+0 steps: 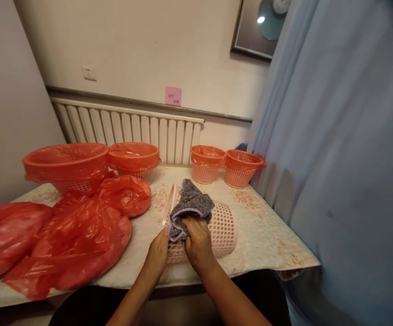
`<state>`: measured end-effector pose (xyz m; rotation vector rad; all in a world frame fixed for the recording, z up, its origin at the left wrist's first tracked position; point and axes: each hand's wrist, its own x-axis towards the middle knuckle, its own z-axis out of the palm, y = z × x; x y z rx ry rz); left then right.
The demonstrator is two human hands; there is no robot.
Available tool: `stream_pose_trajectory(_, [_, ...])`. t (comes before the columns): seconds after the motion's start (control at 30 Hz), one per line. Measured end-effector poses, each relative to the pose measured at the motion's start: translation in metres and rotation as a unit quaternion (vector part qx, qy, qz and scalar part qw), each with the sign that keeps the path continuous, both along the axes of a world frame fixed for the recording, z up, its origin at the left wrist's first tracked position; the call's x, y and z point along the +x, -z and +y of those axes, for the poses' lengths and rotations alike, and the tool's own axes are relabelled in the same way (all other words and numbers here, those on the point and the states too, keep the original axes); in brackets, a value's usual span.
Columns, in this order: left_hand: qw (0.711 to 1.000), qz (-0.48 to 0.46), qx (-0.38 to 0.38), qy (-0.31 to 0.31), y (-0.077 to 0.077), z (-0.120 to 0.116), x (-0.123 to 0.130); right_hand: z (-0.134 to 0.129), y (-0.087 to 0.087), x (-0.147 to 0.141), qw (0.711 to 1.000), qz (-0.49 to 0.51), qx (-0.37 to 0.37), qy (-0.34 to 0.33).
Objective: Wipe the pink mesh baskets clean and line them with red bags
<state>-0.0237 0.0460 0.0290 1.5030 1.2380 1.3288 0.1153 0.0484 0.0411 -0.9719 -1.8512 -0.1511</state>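
Note:
A pale pink perforated plastic basket (224, 228) lies on its side near the front of the table, its rim turned to the left. My left hand (158, 248) grips the basket's rim, with the fingertips partly hidden. In my right hand (199, 240) is a bunched grey cloth (193, 199) with a light purple edge. The cloth rests against the upper side of the basket, close to the rim. Part of the basket's wall is covered by the cloth and my right hand.
Red-bag-lined baskets stand at the back: a large one (65, 160), another (134, 158), and two smaller ones (206, 170) (242, 174). Red plastic bags (84, 240) heap at the left of the cloth-covered table (267, 235). A blue curtain (346, 136) hangs at right; a radiator (142, 131) is behind.

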Motion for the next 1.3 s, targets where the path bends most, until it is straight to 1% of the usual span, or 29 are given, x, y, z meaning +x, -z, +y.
stream_pose_trajectory(0.13, [0.999, 0.003, -0.047, 0.000, 0.000, -0.003, -0.001, 0.004, 0.016, 0.023, 0.999, 0.009, 0.001, 0.037])
stream_pose_trajectory(0.27, [0.999, -0.016, -0.051, 0.005, -0.003, -0.005, 0.000, 0.010, 0.039, 0.061, 0.995, 0.019, 0.024, 0.097])
stream_pose_trajectory(0.37, [0.998, -0.030, -0.057, 0.013, -0.003, -0.006, 0.003, 0.012, 0.053, 0.090, 0.990, 0.043, 0.033, 0.133])
stream_pose_trajectory(0.43, [0.998, -0.028, -0.047, 0.017, 0.001, -0.006, 0.004, 0.012, 0.060, 0.107, 0.985, 0.067, 0.024, 0.159])
stream_pose_trajectory(0.5, [0.999, -0.019, -0.032, 0.019, 0.009, -0.008, 0.003, 0.012, 0.065, 0.118, 0.978, 0.089, 0.009, 0.187])
stream_pose_trajectory(0.6, [0.999, -0.009, -0.023, 0.033, 0.023, -0.013, -0.001, 0.010, 0.069, 0.125, 0.970, 0.112, -0.001, 0.217])
stream_pose_trajectory(0.7, [0.998, 0.001, -0.019, 0.053, 0.031, -0.019, -0.007, 0.008, 0.068, 0.120, 0.965, 0.128, 0.001, 0.229])
stream_pose_trajectory(0.8, [0.998, 0.011, -0.017, 0.057, 0.032, -0.021, -0.009, 0.006, 0.064, 0.107, 0.963, 0.143, 0.003, 0.229])
stream_pose_trajectory(0.87, [0.998, 0.013, -0.014, 0.059, 0.030, -0.018, -0.008, 0.005, 0.061, 0.092, 0.968, 0.139, 0.002, 0.207])
stream_pose_trajectory(1.0, [0.998, 0.020, -0.014, 0.061, 0.026, -0.014, 0.000, -0.001, 0.051, 0.054, 0.986, 0.106, 0.003, 0.127])
stream_pose_trajectory(1.07, [0.998, 0.024, -0.020, 0.059, 0.022, -0.015, 0.003, -0.006, 0.040, 0.035, 0.993, 0.085, 0.003, 0.084])
stream_pose_trajectory(1.17, [0.998, 0.024, -0.006, 0.052, 0.012, -0.022, 0.004, -0.018, 0.016, 0.011, 0.998, 0.064, 0.001, 0.013])
stream_pose_trajectory(1.23, [0.999, 0.028, 0.007, 0.044, 0.003, -0.028, 0.005, -0.025, -0.001, 0.000, 0.998, 0.057, 0.001, -0.027])
stream_pose_trajectory(1.3, [0.999, 0.031, 0.008, 0.042, -0.005, -0.033, 0.005, -0.031, -0.012, -0.006, 0.997, 0.052, -0.001, -0.050])
